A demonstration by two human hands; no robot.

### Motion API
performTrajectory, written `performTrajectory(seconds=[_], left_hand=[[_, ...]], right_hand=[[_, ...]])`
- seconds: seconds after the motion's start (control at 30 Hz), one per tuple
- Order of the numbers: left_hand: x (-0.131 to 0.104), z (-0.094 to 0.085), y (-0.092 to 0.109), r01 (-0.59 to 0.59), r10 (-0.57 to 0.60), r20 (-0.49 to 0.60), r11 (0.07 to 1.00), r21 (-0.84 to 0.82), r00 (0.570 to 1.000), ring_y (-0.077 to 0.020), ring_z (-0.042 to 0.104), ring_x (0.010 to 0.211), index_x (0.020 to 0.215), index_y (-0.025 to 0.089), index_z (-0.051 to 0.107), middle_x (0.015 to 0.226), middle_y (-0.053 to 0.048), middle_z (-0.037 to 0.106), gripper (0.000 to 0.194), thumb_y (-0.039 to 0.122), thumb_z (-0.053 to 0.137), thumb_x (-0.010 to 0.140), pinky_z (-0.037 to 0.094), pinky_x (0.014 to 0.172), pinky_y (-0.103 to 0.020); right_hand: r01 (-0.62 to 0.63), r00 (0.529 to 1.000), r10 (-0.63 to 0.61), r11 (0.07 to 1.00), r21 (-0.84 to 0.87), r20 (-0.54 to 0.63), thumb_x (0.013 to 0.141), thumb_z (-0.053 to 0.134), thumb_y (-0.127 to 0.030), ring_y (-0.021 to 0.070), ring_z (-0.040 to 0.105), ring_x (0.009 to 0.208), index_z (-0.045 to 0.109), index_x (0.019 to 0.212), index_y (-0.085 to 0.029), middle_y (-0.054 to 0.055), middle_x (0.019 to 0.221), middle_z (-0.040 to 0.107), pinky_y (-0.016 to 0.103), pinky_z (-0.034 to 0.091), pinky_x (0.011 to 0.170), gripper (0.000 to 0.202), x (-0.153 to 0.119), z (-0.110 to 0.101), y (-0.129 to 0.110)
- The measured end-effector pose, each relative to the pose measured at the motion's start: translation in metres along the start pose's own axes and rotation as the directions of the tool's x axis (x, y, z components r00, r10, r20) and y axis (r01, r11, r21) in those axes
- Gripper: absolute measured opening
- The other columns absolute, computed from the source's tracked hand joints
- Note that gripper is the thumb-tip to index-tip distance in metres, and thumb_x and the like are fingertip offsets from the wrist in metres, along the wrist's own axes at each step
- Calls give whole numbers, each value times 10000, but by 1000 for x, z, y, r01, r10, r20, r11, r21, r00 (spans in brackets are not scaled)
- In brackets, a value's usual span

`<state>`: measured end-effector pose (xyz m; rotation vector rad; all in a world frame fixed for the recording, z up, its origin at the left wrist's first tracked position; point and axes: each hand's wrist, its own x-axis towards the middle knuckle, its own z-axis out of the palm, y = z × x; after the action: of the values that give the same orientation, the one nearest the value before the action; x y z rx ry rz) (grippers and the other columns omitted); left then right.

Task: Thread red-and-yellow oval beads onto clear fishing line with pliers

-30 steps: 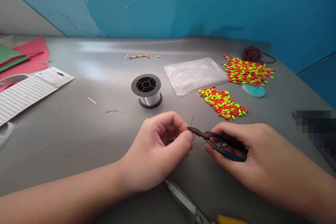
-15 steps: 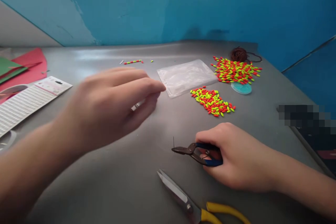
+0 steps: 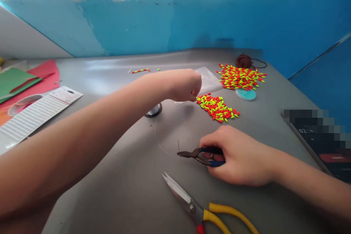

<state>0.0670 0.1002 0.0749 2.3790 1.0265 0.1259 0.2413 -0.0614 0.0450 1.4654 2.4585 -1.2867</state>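
My right hand (image 3: 236, 157) is closed round the blue handles of small pliers (image 3: 193, 153). In their jaws stands a thin upright pin (image 3: 178, 145), and a fine clear line (image 3: 158, 140) runs from near it to a spool (image 3: 154, 110). My left hand (image 3: 189, 85) reaches over the plastic bag (image 3: 207, 80), its curled fingers at the left edge of the nearer pile of red and yellow beads (image 3: 218, 108). Its fingertips are mostly hidden, and whatever they pinch cannot be made out.
Yellow-handled scissors (image 3: 189, 203) lie in front. A larger bead pile (image 3: 241, 76), brown yarn (image 3: 244, 61) and a teal disc (image 3: 246, 94) are at the back right. A phone (image 3: 309, 139) lies right; a white card (image 3: 41, 113) and coloured paper (image 3: 19, 84) lie left.
My left hand has moved right to the nearer bead pile, and its fingers have curled in. The spool and line have come into sight. My right hand still holds the pliers.
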Motion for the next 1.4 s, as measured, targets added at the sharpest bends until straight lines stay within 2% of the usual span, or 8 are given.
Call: performTrajectory(seconds=[0.13,0.33,0.63,0.73,0.87,0.97,1.17,1.4], left_hand=[[13,5,15,-105,74,167,977,183,983,-244,579,688,599,192,722,616,-63,609,129,154,740,722,337,731,-380],[16,15,13,-207,170,157,943,260,973,-186,434,582,490,205,585,521,-28,485,246,141,704,695,251,657,-376],[19,19,9,-162,137,123,961,225,983,-186,502,579,568,195,709,601,-52,649,87,149,702,642,295,626,-375],[7,10,4,-117,108,63,979,166,992,-175,566,587,724,209,788,680,-36,718,88,202,703,700,341,617,-355],[-28,-3,-1,-17,-17,-188,984,-177,982,-190,626,627,750,187,802,733,-73,750,62,230,760,732,388,595,-350],[-58,-2,-3,-5,-150,-242,840,-542,959,-188,678,682,702,173,746,758,-86,762,87,209,806,754,456,617,-327],[-105,30,1,-11,-283,-93,278,-961,955,-132,715,712,1002,199,771,835,-17,773,257,180,887,774,552,687,-266],[-121,54,4,-35,-268,-129,328,-944,955,-131,727,788,932,174,795,900,-31,796,79,194,832,865,590,775,-259]], right_hand=[[4,1000,-4,1000,1,-4,705,620,-221,125,420,567,461,646,-237,-71,577,487,302,281,521,171,-1,-1,-1],[12,999,-14,999,-47,-33,701,626,-233,124,417,550,479,638,-236,-63,569,515,309,270,520,160,1,-1,-4],[9,999,-11,998,-56,-36,707,630,-231,123,422,550,482,638,-233,-61,570,526,307,264,526,163,0,-1,-4],[8,999,-10,998,-59,-35,705,638,-232,125,430,552,489,640,-232,-58,573,534,308,259,522,163,0,-1,-4],[16,999,-18,998,-63,-33,714,646,-226,124,439,557,491,650,-232,-61,583,535,307,263,530,167,1,-1,-4],[30,999,-31,998,-49,-28,729,645,-215,127,437,570,467,649,-232,-64,589,511,303,272,537,196,0,-2,-4],[31,994,-38,997,65,98,732,614,-145,121,391,589,424,666,-233,-76,614,429,296,280,542,219,-3,-8,-1],[35,988,-45,997,71,148,736,589,-122,121,393,624,421,697,-230,-76,650,427,287,284,553,203,-3,-10,1]])
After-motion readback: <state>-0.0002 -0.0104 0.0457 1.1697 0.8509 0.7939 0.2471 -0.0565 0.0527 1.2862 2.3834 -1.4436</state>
